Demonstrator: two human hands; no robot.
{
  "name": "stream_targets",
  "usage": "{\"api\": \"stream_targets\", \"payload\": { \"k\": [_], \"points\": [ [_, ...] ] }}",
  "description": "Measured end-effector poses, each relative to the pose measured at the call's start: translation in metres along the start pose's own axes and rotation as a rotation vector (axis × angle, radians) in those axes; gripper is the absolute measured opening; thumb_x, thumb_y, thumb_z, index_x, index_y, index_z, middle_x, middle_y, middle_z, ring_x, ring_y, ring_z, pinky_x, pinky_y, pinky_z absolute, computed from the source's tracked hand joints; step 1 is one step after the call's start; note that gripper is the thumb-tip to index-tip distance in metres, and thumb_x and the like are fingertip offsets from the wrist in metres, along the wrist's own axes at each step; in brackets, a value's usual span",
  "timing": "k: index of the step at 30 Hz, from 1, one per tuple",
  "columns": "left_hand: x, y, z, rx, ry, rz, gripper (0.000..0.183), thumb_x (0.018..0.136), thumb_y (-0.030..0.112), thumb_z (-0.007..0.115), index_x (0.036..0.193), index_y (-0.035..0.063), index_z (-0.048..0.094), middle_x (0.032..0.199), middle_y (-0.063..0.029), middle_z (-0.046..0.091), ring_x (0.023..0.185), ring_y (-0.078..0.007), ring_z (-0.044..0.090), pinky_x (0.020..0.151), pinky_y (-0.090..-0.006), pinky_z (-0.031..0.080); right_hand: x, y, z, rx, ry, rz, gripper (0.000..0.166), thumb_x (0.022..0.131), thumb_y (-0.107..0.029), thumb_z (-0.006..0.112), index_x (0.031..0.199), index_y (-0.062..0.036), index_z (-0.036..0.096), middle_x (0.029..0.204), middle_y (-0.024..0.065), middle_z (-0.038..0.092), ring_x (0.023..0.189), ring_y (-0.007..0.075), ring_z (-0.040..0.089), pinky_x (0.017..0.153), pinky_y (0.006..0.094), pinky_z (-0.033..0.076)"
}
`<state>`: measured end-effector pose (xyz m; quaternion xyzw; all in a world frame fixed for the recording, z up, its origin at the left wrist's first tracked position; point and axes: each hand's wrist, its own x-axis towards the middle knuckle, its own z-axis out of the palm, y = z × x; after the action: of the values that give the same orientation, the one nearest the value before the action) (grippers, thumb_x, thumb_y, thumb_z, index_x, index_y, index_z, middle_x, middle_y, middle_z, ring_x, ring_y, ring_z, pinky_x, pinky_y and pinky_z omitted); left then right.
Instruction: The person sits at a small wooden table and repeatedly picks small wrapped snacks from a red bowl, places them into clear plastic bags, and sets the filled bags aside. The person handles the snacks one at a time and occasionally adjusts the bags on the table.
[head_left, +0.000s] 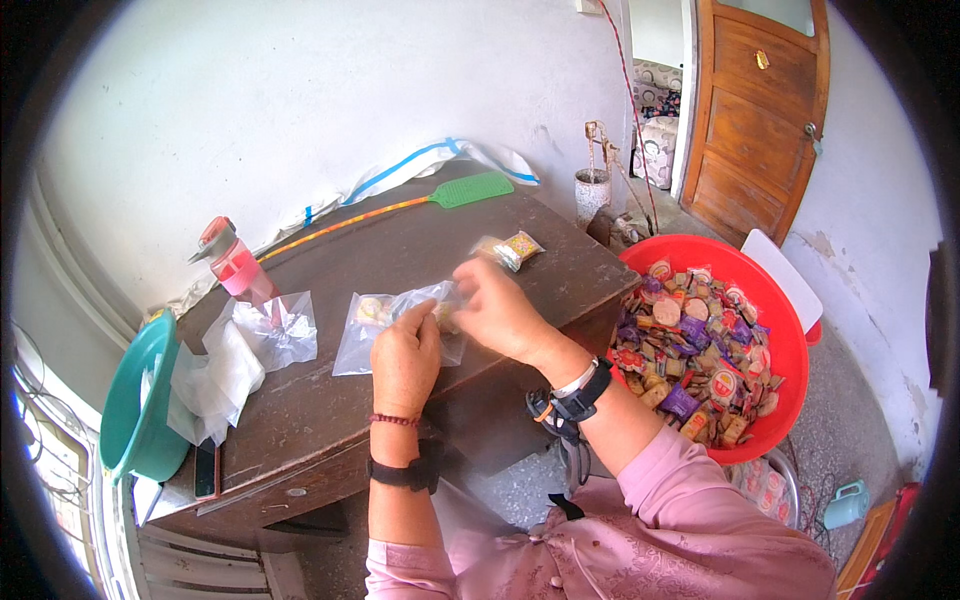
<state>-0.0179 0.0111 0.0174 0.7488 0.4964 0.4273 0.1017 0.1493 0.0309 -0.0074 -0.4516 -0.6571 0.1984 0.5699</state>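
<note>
A clear plastic bag (352, 352) lies on the dark wooden table with a round packaged snack (370, 310) inside it. My left hand (406, 358) pinches the bag's near edge between thumb and fingers. Blurred by motion, my right hand (499, 309) is over the bag's right end, its fingers bent. A pale snack shows beside its fingertips, but whether they hold it is unclear. Just beyond that hand, small wrapped snacks (520, 249) rest on the table, one in a yellow patterned wrapper.
A red tub (796, 375) full of wrapped snacks stands at right. Left on the table (300, 420) are a pink water bottle (241, 266), loose clear bags (232, 367), a teal basin (124, 420) and a phone (207, 469). A green fly swatter (472, 190) lies along the back.
</note>
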Motion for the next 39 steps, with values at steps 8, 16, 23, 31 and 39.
{"api": "stream_targets", "payload": {
  "k": [8, 16, 23, 31, 39],
  "points": [
    [-0.001, -0.002, -0.002, -0.091, -0.069, 0.030, 0.021, 0.096, 0.015, 0.060, 0.107, 0.0051, 0.075, 0.093, -0.0222, 0.071, 0.089, -0.0400, 0.070, 0.076, -0.0422, 0.055, 0.001, 0.011, 0.013, -0.246, 0.046, -0.121, 0.027, 0.080, -0.010, 0.073, 0.102, -0.0013, 0.061, 0.098, 0.0188, 0.063, 0.093, 0.0408, 0.062, 0.082, 0.0449, 0.050],
    [-0.003, 0.000, -0.004, -0.105, -0.046, 0.048, 0.020, 0.089, 0.007, 0.066, 0.108, 0.0017, 0.070, 0.061, -0.0094, 0.060, 0.054, -0.0149, 0.056, 0.055, -0.0316, 0.046, 0.010, -0.003, 0.021, -0.491, 0.025, 0.068, 0.020, 0.082, -0.021, 0.070, 0.087, -0.0044, 0.061, 0.089, 0.0171, 0.065, 0.086, 0.0414, 0.063, 0.074, 0.0501, 0.049],
    [-0.004, -0.010, -0.002, -0.072, 0.041, -0.091, 0.023, 0.083, 0.010, 0.065, 0.105, 0.0040, 0.065, 0.069, -0.0160, 0.066, 0.066, -0.0337, 0.066, 0.064, -0.0415, 0.052, 0.015, -0.009, 0.022, -0.427, 0.077, 0.165, 0.021, 0.088, -0.024, 0.068, 0.087, -0.0047, 0.060, 0.087, 0.0176, 0.067, 0.083, 0.0418, 0.065, 0.071, 0.0516, 0.050],
    [-0.005, 0.000, -0.005, -0.016, -0.061, -0.057, 0.014, 0.084, 0.015, 0.064, 0.087, 0.0033, 0.072, 0.083, -0.0162, 0.070, 0.078, -0.0380, 0.067, 0.074, -0.0436, 0.054, 0.012, -0.006, 0.016, -0.406, -0.033, 0.137, 0.018, 0.088, -0.014, 0.064, 0.106, -0.0090, 0.063, 0.097, 0.0186, 0.069, 0.093, 0.0419, 0.066, 0.079, 0.0496, 0.052],
    [-0.006, -0.007, -0.003, 0.033, -0.002, 0.018, 0.015, 0.081, 0.010, 0.066, 0.089, -0.0012, 0.072, 0.087, -0.0187, 0.070, 0.075, -0.0337, 0.067, 0.070, -0.0391, 0.052, 0.008, -0.010, 0.015, -0.346, -0.071, 0.068, 0.024, 0.085, -0.012, 0.065, 0.108, -0.0088, 0.061, 0.098, 0.0181, 0.069, 0.094, 0.0415, 0.066, 0.079, 0.0481, 0.052]
  ]
}}
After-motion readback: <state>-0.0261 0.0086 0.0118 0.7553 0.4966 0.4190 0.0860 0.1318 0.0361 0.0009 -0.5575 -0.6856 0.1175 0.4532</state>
